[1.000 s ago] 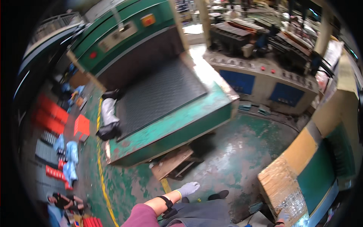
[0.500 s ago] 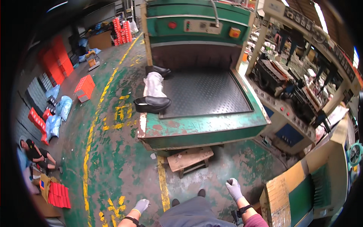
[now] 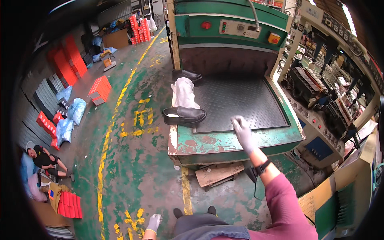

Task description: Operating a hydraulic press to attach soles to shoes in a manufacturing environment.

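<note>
My right hand [image 3: 243, 132], in a pale glove, is stretched forward over the front edge of the green machine [image 3: 240, 140]. Its fingers are curled together, and no object shows in them. Low down beside my body, my left hand [image 3: 153, 222] hangs in a similar glove, fingers bent in with nothing seen in them. A black shoe [image 3: 186, 116] lies sideways at the left front corner of the machine's bed, left of my right hand. Behind it are a crumpled whitish cloth [image 3: 184, 93] and another black shoe [image 3: 188, 75]. The studded black mat [image 3: 236, 100] covers the bed.
A low wooden stool [image 3: 218, 175] stands under the machine's front. Another machine [image 3: 316, 120] with dials is on the right, near a cardboard-covered unit [image 3: 308, 206]. Orange boxes [image 3: 100, 90] and blue bags [image 3: 76, 110] line the left; a person [image 3: 46, 158] sits there.
My right hand has risen and reached forward, from above the floor to the machine's front edge. My left hand has dropped slightly lower. The whole view has shifted, so the machine appears farther right.
</note>
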The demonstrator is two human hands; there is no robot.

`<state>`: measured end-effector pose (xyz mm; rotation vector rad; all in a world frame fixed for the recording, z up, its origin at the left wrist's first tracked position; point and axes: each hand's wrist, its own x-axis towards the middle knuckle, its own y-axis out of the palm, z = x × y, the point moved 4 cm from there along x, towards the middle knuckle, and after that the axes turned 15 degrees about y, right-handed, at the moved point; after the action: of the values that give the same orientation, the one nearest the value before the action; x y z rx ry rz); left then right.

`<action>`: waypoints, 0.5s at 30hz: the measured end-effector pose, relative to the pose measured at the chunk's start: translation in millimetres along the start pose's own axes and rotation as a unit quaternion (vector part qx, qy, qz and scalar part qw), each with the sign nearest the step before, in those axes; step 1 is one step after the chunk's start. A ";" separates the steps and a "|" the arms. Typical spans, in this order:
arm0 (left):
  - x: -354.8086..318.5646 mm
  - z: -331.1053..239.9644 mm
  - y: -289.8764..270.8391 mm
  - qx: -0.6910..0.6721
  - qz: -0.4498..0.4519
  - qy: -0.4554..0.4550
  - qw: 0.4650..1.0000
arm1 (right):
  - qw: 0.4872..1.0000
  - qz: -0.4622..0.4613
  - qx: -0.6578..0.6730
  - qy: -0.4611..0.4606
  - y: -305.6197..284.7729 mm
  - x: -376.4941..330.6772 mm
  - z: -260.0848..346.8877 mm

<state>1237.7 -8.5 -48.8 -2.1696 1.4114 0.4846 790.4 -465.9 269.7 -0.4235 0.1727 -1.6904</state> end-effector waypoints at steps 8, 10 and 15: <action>30.5 49.5 -114.5 -0.060 -0.005 -0.164 0.985 | 0.990 -0.113 -0.028 -0.077 139.1 164.4 103.6; 64.9 36.8 -145.5 -0.060 -0.007 -0.163 0.985 | 0.971 -0.180 -0.053 -0.145 160.7 195.0 134.0; 182.6 -24.7 -232.8 -0.060 -0.009 -0.118 0.991 | 0.962 -0.253 -0.051 -0.086 193.8 276.2 185.8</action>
<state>1524.5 -79.7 -77.9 -2.1329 1.2629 0.8089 1007.6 -745.1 421.9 -0.7368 0.0214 -2.1377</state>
